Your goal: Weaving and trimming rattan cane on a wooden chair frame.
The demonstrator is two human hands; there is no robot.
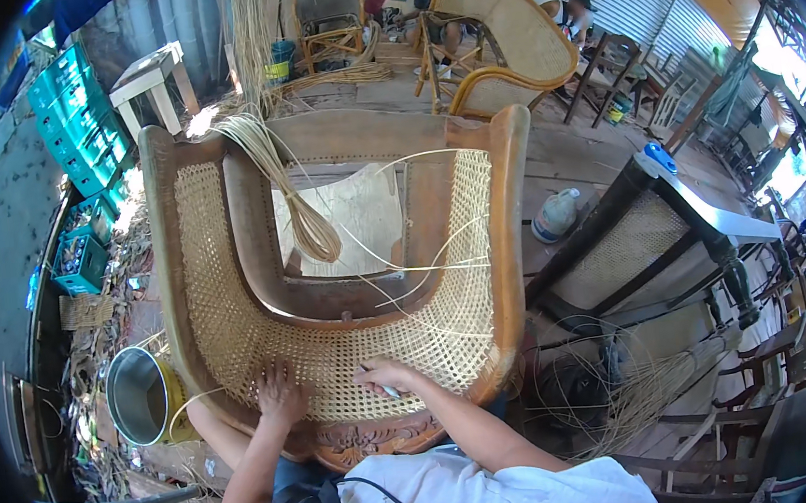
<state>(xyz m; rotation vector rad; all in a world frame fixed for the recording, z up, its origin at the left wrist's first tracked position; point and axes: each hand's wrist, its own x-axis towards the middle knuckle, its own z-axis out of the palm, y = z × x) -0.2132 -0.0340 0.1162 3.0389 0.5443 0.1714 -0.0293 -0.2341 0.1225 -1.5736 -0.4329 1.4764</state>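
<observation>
In front of me stands a carved wooden chair frame [508, 232] with woven cane [223, 298] along its curved back and sides. My left hand [281, 396] lies on the cane at the lower left, its fingers spread. My right hand [384, 376] is closed round a slim pen-like tool [392, 391] over the lower middle of the weave; a dark tip and a pale end stick out of the grip. Loose cane strands [424, 267] trail from the right side of the weave. A folded bundle of cane strips [308, 227] hangs over the frame's far rail.
To the left stand a metal bucket [138, 398] and stacked green crates [70, 123]. At right are a white plastic jug [555, 215], a dark cane-panelled chair [635, 239] and a tangle of cane strands [649, 383]. Farther back, people sit near a rattan settee [508, 33].
</observation>
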